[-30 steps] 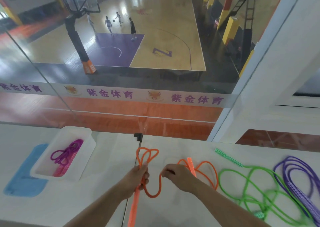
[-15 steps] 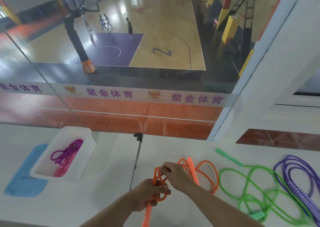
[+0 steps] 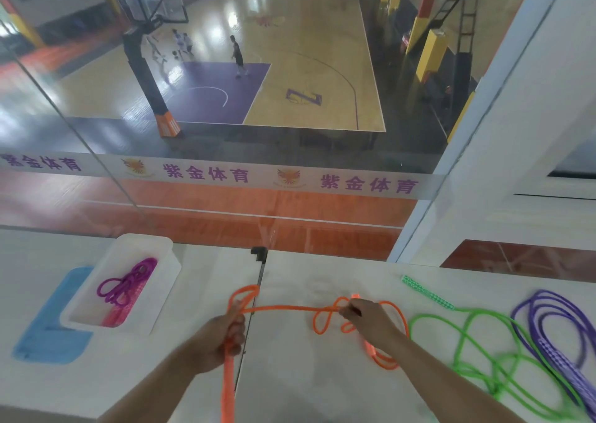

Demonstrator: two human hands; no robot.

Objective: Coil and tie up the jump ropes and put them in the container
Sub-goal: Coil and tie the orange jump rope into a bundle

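Observation:
An orange jump rope stretches taut between my two hands on the white table. My left hand grips a bunch of its loops together with an orange handle that hangs down toward me. My right hand pinches the cord further right, above loose orange loops and the second handle. A white container at the left holds a coiled magenta rope. A loose green rope and a purple rope lie at the right.
A blue mat lies under and beside the container. A seam with a black clip splits the table. A glass wall runs along the far edge, a white pillar at the right.
My hands were together over the orange loops; they have moved apart, left hand going left and right hand going right, pulling a length of cord straight between them.

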